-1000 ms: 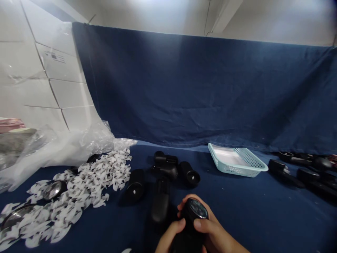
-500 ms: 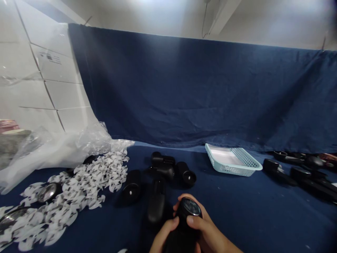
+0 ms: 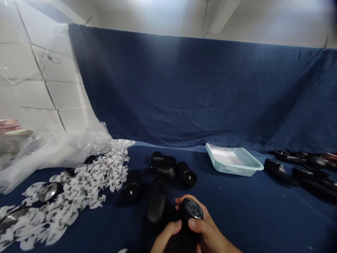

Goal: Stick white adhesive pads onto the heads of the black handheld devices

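Gripping a black cylindrical device (image 3: 193,211) upright at near centre, the left hand (image 3: 165,237) and right hand (image 3: 206,228) wrap its body, holding its round face upward, just beside another black casing (image 3: 157,200) on the blue cloth (image 3: 237,211).

Nothing readable. Label (image 3: 50,59) on white box (image 3: 60,93): small print, too blurred. Round end of black device (image 3: 193,208): faint marks, too small to read.

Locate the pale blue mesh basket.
The pale blue mesh basket sits right of centre in the head view, on the navy cloth, left of the black devices.
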`<state>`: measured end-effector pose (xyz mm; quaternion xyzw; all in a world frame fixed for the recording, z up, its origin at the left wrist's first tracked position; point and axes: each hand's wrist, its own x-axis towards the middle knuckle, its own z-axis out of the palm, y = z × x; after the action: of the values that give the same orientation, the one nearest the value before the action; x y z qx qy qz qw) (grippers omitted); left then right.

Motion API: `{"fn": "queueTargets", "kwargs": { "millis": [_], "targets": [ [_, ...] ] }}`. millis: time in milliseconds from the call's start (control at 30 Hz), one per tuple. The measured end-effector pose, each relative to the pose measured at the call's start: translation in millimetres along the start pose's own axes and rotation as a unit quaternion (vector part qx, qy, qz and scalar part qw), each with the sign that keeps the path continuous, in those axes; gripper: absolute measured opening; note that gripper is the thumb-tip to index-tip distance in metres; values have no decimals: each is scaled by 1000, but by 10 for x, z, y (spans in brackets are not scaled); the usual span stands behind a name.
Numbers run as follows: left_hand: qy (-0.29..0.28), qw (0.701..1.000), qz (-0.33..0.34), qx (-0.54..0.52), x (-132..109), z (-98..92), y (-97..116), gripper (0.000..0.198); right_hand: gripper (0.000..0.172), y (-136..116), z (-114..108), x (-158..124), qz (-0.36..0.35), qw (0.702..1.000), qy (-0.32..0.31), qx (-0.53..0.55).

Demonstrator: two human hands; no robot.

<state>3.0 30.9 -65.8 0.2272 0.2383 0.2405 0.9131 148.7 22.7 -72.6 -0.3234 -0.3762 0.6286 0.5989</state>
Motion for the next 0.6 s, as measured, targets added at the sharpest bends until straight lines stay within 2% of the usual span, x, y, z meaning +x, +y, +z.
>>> {"fn": "queueTargets", "kwargs": {
  "millis": [167, 300, 367, 467, 533, 600],
  "targets": [
    [-17, 1000, 7, 23, 54, -102, -47, 49, 58, -24, -20, 16, -16, 999, -6, -29],
    [-56, 998, -37, 1, -49, -22, 49, 56, 57, -213, -61, -5, -76, 986, -20, -145],
    [-72, 995, -59, 16, -151, 63, 169, 52, 58, -310, -112, -19, -129, 965, -23, -228],
    [-65, 993, -2, 95, -279, 139, 353, 37, 64, -370, -215, -26, -185, 920, -42, -342],
    [-40, 987, 25, 151, -341, 134, 434, 47, 67, -339, -274, -25, -216, 892, -62, -392],
    [-11, 982, 36, 186, -412, 109, 481, 55, 70, -262, -312, -27, -250, 879, -53, -403]
  ]
}}
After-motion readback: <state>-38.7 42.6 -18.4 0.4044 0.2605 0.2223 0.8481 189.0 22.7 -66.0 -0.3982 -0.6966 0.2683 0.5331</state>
